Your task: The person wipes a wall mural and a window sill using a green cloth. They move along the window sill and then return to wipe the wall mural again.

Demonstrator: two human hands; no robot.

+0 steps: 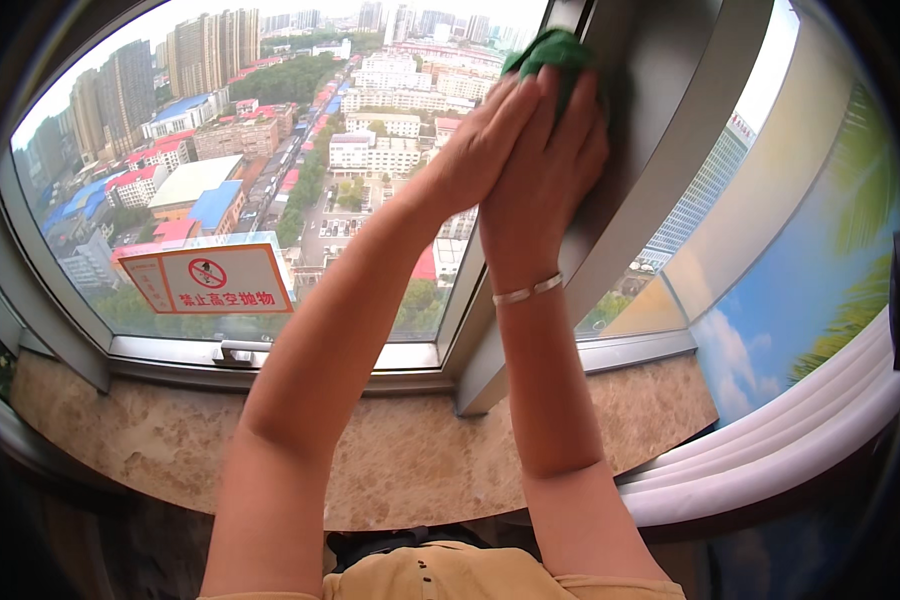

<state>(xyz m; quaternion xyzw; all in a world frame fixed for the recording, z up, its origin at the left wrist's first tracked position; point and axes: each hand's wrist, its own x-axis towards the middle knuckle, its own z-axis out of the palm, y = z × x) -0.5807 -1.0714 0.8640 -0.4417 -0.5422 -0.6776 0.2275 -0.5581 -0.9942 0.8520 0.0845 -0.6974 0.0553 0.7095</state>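
Note:
High up, my right hand [551, 154] grips a bunched green cloth [559, 49] and presses it to the dark metal window mullion [671, 67]. My left hand [484, 142] lies against the side of the right one, and its fingers also reach the cloth. The fingertips of both hands are partly hidden. A metal bracelet circles my right wrist. To the left of my hands is a large window pane [390, 247], with a view down on city buildings.
A brown marble sill [420, 457] runs below the window. A window handle [240, 351] juts from the lower frame. On the glass is a warning sign [210, 279] with writing. White gathered curtain fabric [780, 427] and a sky-and-palm wall picture [780, 315] stand at right.

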